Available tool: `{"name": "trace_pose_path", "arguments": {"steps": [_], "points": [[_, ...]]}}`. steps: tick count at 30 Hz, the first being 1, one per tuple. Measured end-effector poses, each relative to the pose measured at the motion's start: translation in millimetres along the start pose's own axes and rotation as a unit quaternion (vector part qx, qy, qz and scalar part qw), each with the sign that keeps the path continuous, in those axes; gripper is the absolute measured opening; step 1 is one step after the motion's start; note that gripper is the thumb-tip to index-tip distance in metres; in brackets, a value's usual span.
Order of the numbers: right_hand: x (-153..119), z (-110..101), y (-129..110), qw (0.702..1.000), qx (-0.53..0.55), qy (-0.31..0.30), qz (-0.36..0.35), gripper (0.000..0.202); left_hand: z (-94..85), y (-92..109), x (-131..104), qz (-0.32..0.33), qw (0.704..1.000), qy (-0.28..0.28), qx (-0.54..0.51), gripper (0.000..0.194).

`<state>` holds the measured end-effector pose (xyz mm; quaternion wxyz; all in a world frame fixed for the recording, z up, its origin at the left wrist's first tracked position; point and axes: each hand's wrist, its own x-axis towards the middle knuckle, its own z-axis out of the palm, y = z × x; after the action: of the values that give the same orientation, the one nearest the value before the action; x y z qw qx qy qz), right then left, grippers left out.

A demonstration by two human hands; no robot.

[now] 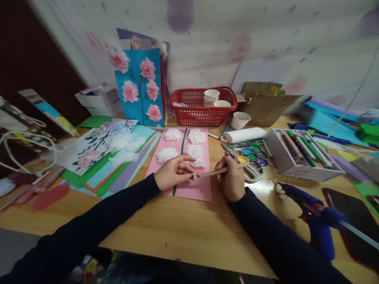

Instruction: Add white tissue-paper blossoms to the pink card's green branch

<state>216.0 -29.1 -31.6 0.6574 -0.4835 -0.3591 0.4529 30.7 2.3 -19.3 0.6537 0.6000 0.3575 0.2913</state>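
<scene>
My left hand (175,172) is over the lower part of a pink sheet (194,191), its fingertips pinching a small white piece (194,177). To the right, my right hand (231,177) grips a thin wooden stick (213,172), whose left tip reaches the white piece. On the pink sheet are a dark green stem (183,141) and several fluffy white paper flowers (196,136). Part of the sheet is hidden by my left hand.
Coloured papers (118,177) lie left. Behind stand a blue flower picture (139,100) and a red basket (201,116) with cups. Right are a paint palette (251,154), a marker box (304,172), a blue glue gun (308,209) and a phone (352,221).
</scene>
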Motion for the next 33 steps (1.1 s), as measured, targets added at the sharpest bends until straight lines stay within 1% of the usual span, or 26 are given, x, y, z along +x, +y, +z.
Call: {"name": "trace_pose_path", "arguments": {"steps": [6, 10, 16, 21, 26, 30, 33], "points": [[-0.1, 0.1, -1.9, 1.000, -0.001, -0.004, 0.001, 0.044, -1.2, -3.7, 1.5, 0.001, 1.000, 0.008, -0.002, 0.048], [-0.2, -0.3, -1.7, 1.000, -0.001, -0.007, -0.006, 0.044, -0.7, -1.4, 1.0, 0.014, 1.000, 0.007, -0.001, 0.048], [-1.3, 0.9, -2.7, 1.000, -0.013, -0.012, -0.011, 0.044, 2.6, -0.3, -0.6, 0.006, 1.000, 0.010, -0.007, 0.047], [-1.6, 1.4, -4.2, 1.000, -0.013, -0.009, -0.021, 0.043, 2.3, -2.7, -0.8, -0.014, 0.999, 0.029, 0.002, 0.048], [-0.8, 1.3, -5.1, 0.999, -0.036, 0.005, -0.037, 0.044, 2.0, 2.2, -2.2, -0.006, 1.000, 0.022, -0.020, 0.045], [-0.9, 2.3, -5.8, 0.998, -0.040, 0.013, -0.038, 0.043, 2.3, 3.3, -2.6, -0.011, 1.000, 0.028, -0.008, 0.052], [-0.6, 1.9, -6.7, 0.998, -0.044, 0.021, -0.047, 0.043, 0.2, 1.7, -1.8, -0.002, 1.000, 0.027, 0.004, 0.054]]}}
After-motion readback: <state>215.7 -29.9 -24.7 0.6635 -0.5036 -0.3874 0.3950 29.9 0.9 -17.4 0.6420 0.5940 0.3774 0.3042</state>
